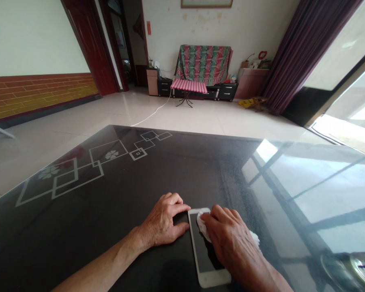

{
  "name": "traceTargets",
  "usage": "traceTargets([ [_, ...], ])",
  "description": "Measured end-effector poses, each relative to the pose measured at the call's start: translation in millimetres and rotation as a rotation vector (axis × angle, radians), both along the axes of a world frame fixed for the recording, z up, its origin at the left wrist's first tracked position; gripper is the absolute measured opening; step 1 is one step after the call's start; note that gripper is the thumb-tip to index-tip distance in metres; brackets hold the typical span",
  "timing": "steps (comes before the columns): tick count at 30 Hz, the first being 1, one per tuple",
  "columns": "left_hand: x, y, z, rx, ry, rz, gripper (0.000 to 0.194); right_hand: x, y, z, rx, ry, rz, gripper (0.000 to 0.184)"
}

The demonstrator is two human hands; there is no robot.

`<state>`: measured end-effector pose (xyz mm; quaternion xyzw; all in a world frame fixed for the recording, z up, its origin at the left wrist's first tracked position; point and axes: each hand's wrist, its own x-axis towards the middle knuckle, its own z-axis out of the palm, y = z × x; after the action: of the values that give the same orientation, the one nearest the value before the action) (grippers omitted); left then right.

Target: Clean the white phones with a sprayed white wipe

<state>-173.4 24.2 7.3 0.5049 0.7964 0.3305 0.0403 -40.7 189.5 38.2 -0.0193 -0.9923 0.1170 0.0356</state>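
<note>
A white-framed smartphone [196,249] lies screen up on a dark glossy table. Against its left edge rest the thumb and forefinger of my left hand [162,221], holding it there; the other fingers are curled. My right hand [229,235] is closed on a crumpled white tissue [202,227] and presses it to the upper part of the dark screen. More white tissue sticks out beyond that hand's right side. The right hand covers much of the phone's right edge.
The table [176,170] has pale square and flower patterns at its left. A shiny round object [357,271] stands at the lower right. Beyond are a small checked folding table [188,85], a cloth-covered item [203,65] and purple curtains [307,52].
</note>
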Motion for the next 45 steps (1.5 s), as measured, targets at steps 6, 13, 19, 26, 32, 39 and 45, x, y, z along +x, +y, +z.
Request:
traceTargets([
  [6, 0, 1, 0.0, -0.032, 0.007, -0.003, 0.033, -10, -5, -3.3, 0.022, 0.023, 0.061, 0.022],
  [13, 0, 1, -1.5, -0.016, -0.001, -0.002, 0.030, -16, -7, -4.5, 0.039, 0.049, 0.117, 0.024],
  [19, 0, 1, 0.1, -0.028, -0.014, -0.007, 0.030, -1, -9, -0.5, -0.006, 0.023, 0.173, 0.026],
  [26, -1, -1, 1.0, -0.038, -0.009, -0.041, 0.029, -3, -7, -4.4, -0.003, 0.029, 0.158, 0.026],
  [32, -2, 0, 0.4, -0.037, -0.010, -0.038, 0.031, -16, -7, -3.8, 0.059, 0.057, 0.148, 0.028],
  [39, -2, 0, 1.6, -0.040, -0.007, -0.041, 0.030, -7, -10, 0.2, 0.042, 0.024, 0.152, 0.029],
  [45, -3, 0, 1.3, -0.040, 0.025, -0.047, 0.031, 22, -20, 0.6, -0.044, -0.013, 0.123, 0.026],
])
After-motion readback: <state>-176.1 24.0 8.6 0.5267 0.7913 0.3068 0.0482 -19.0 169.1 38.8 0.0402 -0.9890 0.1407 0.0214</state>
